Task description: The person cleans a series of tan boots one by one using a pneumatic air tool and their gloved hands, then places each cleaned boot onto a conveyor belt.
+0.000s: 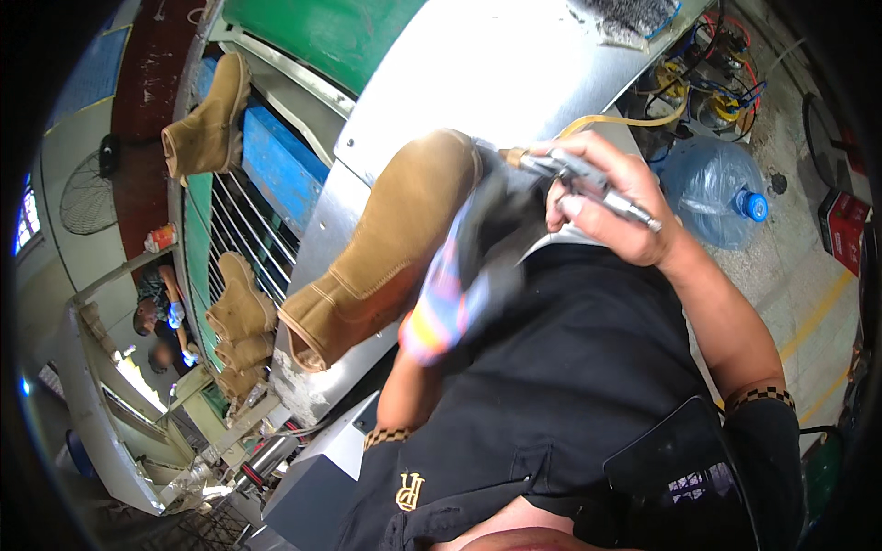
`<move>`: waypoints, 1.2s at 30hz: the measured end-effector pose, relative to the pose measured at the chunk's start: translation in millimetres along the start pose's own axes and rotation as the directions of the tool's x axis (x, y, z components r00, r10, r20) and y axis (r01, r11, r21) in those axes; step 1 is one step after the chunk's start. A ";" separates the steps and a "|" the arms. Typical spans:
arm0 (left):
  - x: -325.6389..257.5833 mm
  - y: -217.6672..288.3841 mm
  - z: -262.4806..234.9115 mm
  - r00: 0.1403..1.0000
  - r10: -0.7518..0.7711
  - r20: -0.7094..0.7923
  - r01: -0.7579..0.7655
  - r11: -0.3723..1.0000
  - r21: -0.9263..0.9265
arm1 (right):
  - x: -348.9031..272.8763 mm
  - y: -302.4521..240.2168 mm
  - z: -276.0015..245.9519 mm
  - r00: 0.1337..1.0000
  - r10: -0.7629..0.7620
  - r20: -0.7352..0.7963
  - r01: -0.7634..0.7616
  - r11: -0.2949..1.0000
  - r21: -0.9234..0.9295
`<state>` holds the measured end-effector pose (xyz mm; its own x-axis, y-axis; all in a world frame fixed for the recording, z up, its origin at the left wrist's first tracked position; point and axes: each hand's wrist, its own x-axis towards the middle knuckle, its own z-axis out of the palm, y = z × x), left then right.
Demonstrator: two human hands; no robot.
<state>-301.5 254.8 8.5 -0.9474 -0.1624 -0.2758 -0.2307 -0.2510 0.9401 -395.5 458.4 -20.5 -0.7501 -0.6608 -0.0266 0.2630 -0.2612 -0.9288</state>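
A tan suede pull-on boot [390, 230] lies along the edge of the metal table, toe away from me, its shaft opening toward the lower left. My left hand [469, 266], in a dark glove with a bright striped cuff, is beside the boot's sole side. Motion smears its fingers, so its grip is unclear. Bare fingers of my right hand [616, 197] are closed round a metal nozzle tool [579, 174] with a brass-coloured tip. That tip points left toward the boot's toe, apart from it. A yellow hose [625, 119] passes behind the right hand; where it joins is hidden.
The metal table [459, 64] extends ahead. Another tan boot [211, 124] and several more stand left by a rack [253, 216]. A large water bottle [712, 193] is on the right, near wired gauges [717, 106]. Another person [161, 308] works far left.
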 end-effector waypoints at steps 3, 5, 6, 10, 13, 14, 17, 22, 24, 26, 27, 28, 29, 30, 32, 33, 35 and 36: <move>-67.3 70.9 -56.1 0.812 0.583 0.013 -0.304 0.403 0.863 | 19.8 1.8 -39.0 0.969 -0.234 -0.081 0.217 0.959 -0.181; -76.2 121.3 -84.3 0.671 0.691 0.268 -0.020 -0.345 0.939 | 44.2 -2.7 -53.1 0.945 -0.279 -0.170 0.235 0.942 -0.242; -80.2 136.9 -97.0 0.667 0.618 0.417 0.249 -0.712 0.656 | 62.3 -0.3 -58.2 0.919 -0.363 -0.151 0.315 0.909 -0.272; -72.3 137.4 -115.3 0.970 0.212 0.120 -0.170 0.235 0.957 | 101.7 -7.1 -69.3 0.909 -0.350 -0.225 0.303 0.928 -0.219; -45.3 140.5 -110.8 0.949 0.170 0.266 -0.295 0.173 0.940 | 104.8 0.0 -76.7 0.898 -0.349 -0.270 0.288 0.927 -0.240; -36.7 132.7 -112.4 0.936 0.318 0.152 -0.251 0.297 0.921 | 106.3 6.6 -78.2 0.867 -0.431 -0.252 0.361 0.890 -0.279; -30.7 127.3 -115.5 0.909 0.415 -0.049 -0.174 0.483 0.858 | 105.7 13.1 -82.0 0.860 -0.458 -0.225 0.349 0.850 -0.394; 56.7 131.6 -109.0 0.878 0.462 -0.126 -0.304 0.740 0.600 | 105.3 6.5 -85.8 0.853 -0.470 -0.226 0.364 0.847 -0.386; 124.8 134.7 -72.9 0.888 0.450 -0.091 -0.383 0.836 0.393 | 106.2 8.4 -85.8 0.845 -0.471 -0.255 0.362 0.853 -0.375; 209.7 156.5 -23.7 0.954 0.246 -0.173 -0.265 0.960 -0.092 | 107.5 10.5 -83.8 0.846 -0.453 -0.282 0.347 0.868 -0.355; 266.7 168.2 -22.0 0.950 0.237 -0.201 -0.266 0.955 -0.131 | 106.9 7.9 -83.0 0.831 -0.474 -0.292 0.361 0.858 -0.365; 309.2 180.1 -15.9 0.953 0.227 -0.198 -0.258 0.955 -0.148 | 108.2 7.3 -81.8 0.825 -0.485 -0.290 0.379 0.855 -0.353; 345.0 183.6 -11.8 0.968 0.215 -0.132 -0.232 0.964 -0.134 | 109.4 7.4 -81.9 0.816 -0.498 -0.294 0.392 0.850 -0.352; 371.6 180.0 -24.2 0.980 0.198 0.032 -0.192 0.970 -0.148 | 108.7 5.9 -79.6 0.809 -0.507 -0.298 0.398 0.845 -0.357; 403.7 174.9 -12.9 0.919 0.139 0.368 -0.096 0.987 -0.132 | 107.6 3.4 -80.5 0.825 -0.479 -0.300 0.368 0.858 -0.359; 403.6 156.7 7.8 0.909 0.389 0.151 -0.403 0.912 0.076 | 106.0 2.1 -81.4 0.832 -0.458 -0.313 0.343 0.868 -0.358; 402.2 156.1 -4.4 0.876 0.421 0.237 -0.476 0.836 0.274 | 103.0 -0.2 -80.1 0.866 -0.433 -0.252 0.313 0.860 -0.402; 404.1 154.4 -9.2 0.877 0.422 0.230 -0.479 0.810 0.339 | 106.3 -1.9 -82.9 0.874 -0.412 -0.257 0.308 0.880 -0.361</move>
<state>-718.0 141.7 40.4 -0.9792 -0.0284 0.2011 0.1916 0.1982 0.9613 -526.0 447.0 -52.2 -0.9202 -0.2890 0.2640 -0.2187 -0.1796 -0.9591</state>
